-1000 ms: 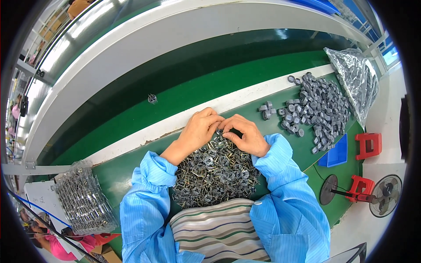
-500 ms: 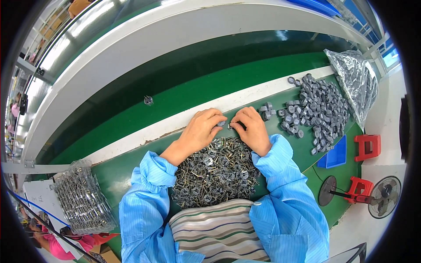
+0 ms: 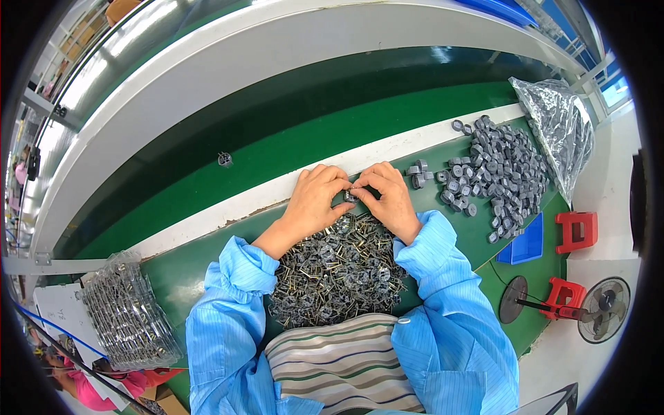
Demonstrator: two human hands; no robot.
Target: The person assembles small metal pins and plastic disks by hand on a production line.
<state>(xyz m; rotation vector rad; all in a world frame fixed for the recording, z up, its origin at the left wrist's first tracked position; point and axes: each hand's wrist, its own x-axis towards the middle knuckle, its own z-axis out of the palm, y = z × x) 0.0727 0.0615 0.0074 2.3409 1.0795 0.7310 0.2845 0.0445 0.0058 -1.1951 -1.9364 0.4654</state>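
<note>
My left hand point(image 3: 311, 200) pinches a small round grey plastic cap point(image 3: 351, 196) between thumb and fingertips. Against it, the fingers of my right hand point(image 3: 389, 197) are closed on a small dark part with metal pins, mostly hidden by the fingertips. Both hands meet just above a big heap of small pinned metal-and-plastic parts point(image 3: 335, 273), spread on the green bench in front of me. To the right of my right hand sits a little group of grey caps point(image 3: 419, 173), beside a larger pile of the same caps point(image 3: 508, 169).
Beyond a white ledge point(image 3: 408, 145) runs a green conveyor belt point(image 3: 297, 166), carrying one small part point(image 3: 225, 160). A clear plastic bag point(image 3: 557, 131) lies far right. Stacked clear trays of parts point(image 3: 131, 315) stand at left. A blue bin point(image 3: 523, 242), red stools point(image 3: 576, 231) and a fan point(image 3: 603, 310) are at right.
My right hand has moved left, bringing its fingertips against the cap in my left hand. The small part on the belt has shifted a little left.
</note>
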